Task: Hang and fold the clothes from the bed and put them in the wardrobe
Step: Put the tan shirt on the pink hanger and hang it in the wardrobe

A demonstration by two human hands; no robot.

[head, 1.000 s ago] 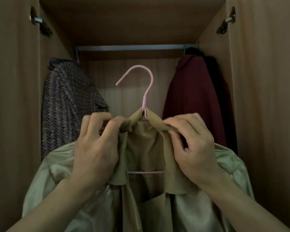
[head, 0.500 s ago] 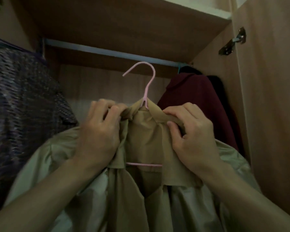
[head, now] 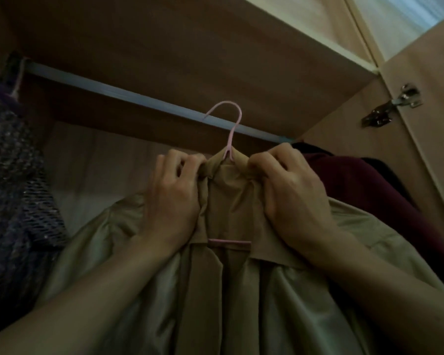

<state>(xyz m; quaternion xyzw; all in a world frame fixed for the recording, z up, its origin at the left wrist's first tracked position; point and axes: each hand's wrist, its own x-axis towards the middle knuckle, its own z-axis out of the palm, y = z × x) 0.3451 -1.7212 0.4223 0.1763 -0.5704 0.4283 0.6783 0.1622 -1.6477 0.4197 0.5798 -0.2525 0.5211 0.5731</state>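
Since its weight has to be carried level toward the rail, the beige collared coat (head: 231, 201) is held high inside the brown wooden wardrobe (head: 164, 47) on a thin pink wire hanger (head: 232, 129). Collar fabric is clenched in the left grip (head: 172, 201) and the right grip (head: 292, 198), one on each side of the neck, so the hook is left free. The hook is seen against the grey metal rail (head: 113, 92); whether it is caught cannot be told. A gap, judged to be its slot, is seen between the purple tweed jacket (head: 10, 175) and the dark red garment (head: 369, 190).

Dim wooden wardrobe (head: 164, 47), metal hinge (head: 392, 105)
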